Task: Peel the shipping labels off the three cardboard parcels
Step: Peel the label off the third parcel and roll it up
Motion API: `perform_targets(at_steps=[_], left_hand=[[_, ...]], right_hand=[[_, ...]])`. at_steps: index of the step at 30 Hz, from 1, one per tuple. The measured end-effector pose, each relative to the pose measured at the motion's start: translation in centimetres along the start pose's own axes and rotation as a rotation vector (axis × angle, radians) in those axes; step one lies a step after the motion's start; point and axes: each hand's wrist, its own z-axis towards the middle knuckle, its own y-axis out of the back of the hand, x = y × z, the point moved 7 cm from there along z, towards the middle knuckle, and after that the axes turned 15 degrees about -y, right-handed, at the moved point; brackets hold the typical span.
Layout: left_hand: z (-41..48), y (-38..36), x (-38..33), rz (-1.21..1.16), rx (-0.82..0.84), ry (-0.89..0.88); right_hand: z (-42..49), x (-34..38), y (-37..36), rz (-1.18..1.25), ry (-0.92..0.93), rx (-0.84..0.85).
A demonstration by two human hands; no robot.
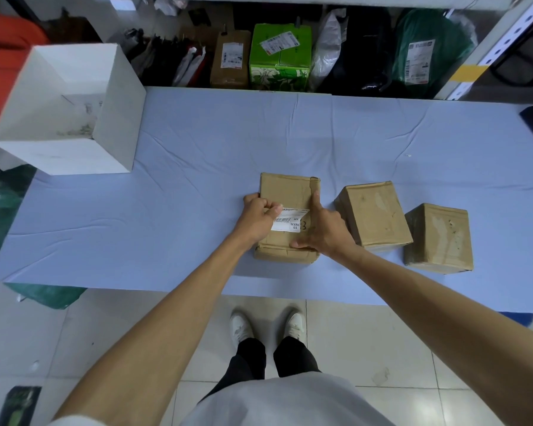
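On the leftmost brown cardboard parcel [286,192], the left hand [256,221] pinches the left end of the white shipping label [290,222]; the spread right hand [323,229] braces the parcel just right of it.

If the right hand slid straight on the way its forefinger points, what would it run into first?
Nothing soon, probably. The right hand lies on the labelled parcel, forefinger pointing away from the person; past the parcel's far edge only blue cloth shows, until the green box beyond.

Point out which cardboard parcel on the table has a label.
The leftmost parcel bears a white label; the middle parcel and rightmost parcel have bare tops.
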Motion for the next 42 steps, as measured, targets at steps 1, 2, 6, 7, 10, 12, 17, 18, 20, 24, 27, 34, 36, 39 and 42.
perform_targets(at_steps=[1, 2, 6, 7, 10, 12, 17, 18, 20, 24, 27, 34, 36, 39, 42], left_hand=[[-0.1, 0.0, -0.1, 0.001, -0.001, -0.003], [-0.2, 0.1, -0.2, 0.001, -0.001, -0.008], [-0.6, 0.3, -0.5, -0.009, -0.014, -0.032], [-0.6, 0.3, -0.6, -0.019, -0.015, -0.039], [-0.8, 0.4, -0.9, -0.043, -0.002, -0.045], [-0.9, 0.4, -1.1, -0.053, -0.002, -0.041], [-1.2, 0.3, -1.5, -0.092, 0.001, -0.044], [-1.2, 0.3, -1.6, -0.096, 0.001, -0.048], [-1.3, 0.3, -1.8, -0.096, -0.002, -0.051], [-1.4, 0.3, -2.1, -0.127, 0.004, -0.064], [-1.5, 0.3, -2.2, -0.143, 0.019, -0.079], [-1.7, 0.5, -2.7, -0.198, 0.007, -0.097], [-1.7, 0.7, -2.8, -0.211, -0.002, -0.1], [-1.7, 0.8, -2.8, -0.2, -0.009, -0.099], [-1.8, 0.6, -2.3, -0.181, -0.007, -0.077]], right_hand=[[0.0, 0.0, 0.0, 0.001, 0.0, -0.002], [0.0, 0.0, 0.0, 0.0, 0.002, -0.002], [0.0, 0.1, -0.1, -0.001, 0.006, 0.002], [0.0, 0.1, 0.0, -0.002, 0.004, 0.001], [0.1, -0.1, 0.0, -0.007, 0.0, 0.001], [0.2, -0.1, -0.1, -0.006, -0.004, 0.006], [0.4, -0.3, -0.1, 0.01, -0.01, 0.001], [0.4, -0.3, -0.1, 0.016, -0.005, -0.001], [0.4, -0.4, -0.1, 0.031, -0.004, 0.0], [0.2, -0.8, -0.2, 0.067, -0.013, -0.015], [0.0, -1.0, -0.3, 0.107, -0.018, -0.046], [-0.5, -1.0, -0.1, 0.106, 0.009, -0.133], [-0.3, -0.9, 0.1, 0.099, 0.023, -0.142], [-0.2, -0.8, 0.2, 0.074, 0.022, -0.145], [-0.2, -0.6, 0.1, 0.037, 0.041, -0.159]])
